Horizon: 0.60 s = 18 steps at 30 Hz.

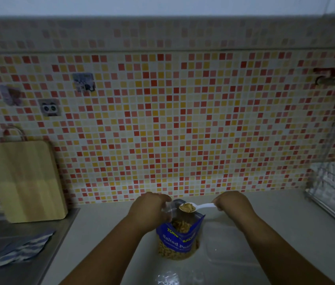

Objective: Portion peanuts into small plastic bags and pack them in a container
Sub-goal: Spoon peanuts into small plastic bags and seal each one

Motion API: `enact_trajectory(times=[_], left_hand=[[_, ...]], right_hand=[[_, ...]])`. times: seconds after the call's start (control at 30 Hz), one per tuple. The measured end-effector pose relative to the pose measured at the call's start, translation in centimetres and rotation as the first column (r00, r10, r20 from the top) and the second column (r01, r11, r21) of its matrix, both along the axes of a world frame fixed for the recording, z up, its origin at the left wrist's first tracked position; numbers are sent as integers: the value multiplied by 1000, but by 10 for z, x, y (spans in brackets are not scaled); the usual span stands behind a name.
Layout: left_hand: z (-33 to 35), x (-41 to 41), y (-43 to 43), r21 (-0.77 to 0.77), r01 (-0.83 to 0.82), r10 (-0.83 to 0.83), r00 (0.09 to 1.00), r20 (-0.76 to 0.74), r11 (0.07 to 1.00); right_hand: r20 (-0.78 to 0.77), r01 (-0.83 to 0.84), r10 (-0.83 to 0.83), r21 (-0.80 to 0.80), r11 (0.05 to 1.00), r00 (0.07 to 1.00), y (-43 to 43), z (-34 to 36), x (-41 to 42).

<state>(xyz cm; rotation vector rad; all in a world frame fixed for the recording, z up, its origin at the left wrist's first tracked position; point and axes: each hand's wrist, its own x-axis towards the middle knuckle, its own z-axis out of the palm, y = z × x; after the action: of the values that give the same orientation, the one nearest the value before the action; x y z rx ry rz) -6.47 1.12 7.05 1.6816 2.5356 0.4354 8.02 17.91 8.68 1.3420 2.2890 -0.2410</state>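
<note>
Gripping spoon (196, 207) handle, right hand (231, 201) | bowl points left, level | left hand (149, 207) pinches small bag (169, 210)

peanut bag (180, 235): blue | spoon (202, 206): white | wall tiles (172, 120): red-orange-yellow mosaic | cloth (21, 246): blue-white striped

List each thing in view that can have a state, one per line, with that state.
peanut bag: open, upright, part full
spoon: loaded with peanuts, over the bag
small plastic bag: held open beside the spoon
left hand: gripping the small bag
right hand: gripping the spoon handle
clear container: on the counter, contents unclear
cutting board: leaning on the wall
</note>
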Motion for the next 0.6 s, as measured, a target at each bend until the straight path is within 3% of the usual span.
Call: enact_trajectory(times=[0.13,0.27,0.37,0.43,0.5,0.6], left_hand=[[-1,4,7,-60,19,-23,997,-68,998],[-5,8,14,-58,26,-28,999,-34,998],[-11,10,17,19,11,-12,999,42,1000],[-14,11,17,101,-21,5,987,161,995],[-15,11,15,198,-95,25,943,331,975],[-15,11,12,345,-222,1,843,538,912]], right_hand=[[-15,-15,15,23,1000,1000,-2,4,-2],[-89,-62,64,31,998,994,-13,7,-11],[-344,-84,106,78,993,933,-30,7,-9],[-572,-129,220,195,972,790,-42,10,-4],[-576,-248,464,415,875,673,-55,22,1],[-338,-389,821,754,528,459,-65,38,4]])
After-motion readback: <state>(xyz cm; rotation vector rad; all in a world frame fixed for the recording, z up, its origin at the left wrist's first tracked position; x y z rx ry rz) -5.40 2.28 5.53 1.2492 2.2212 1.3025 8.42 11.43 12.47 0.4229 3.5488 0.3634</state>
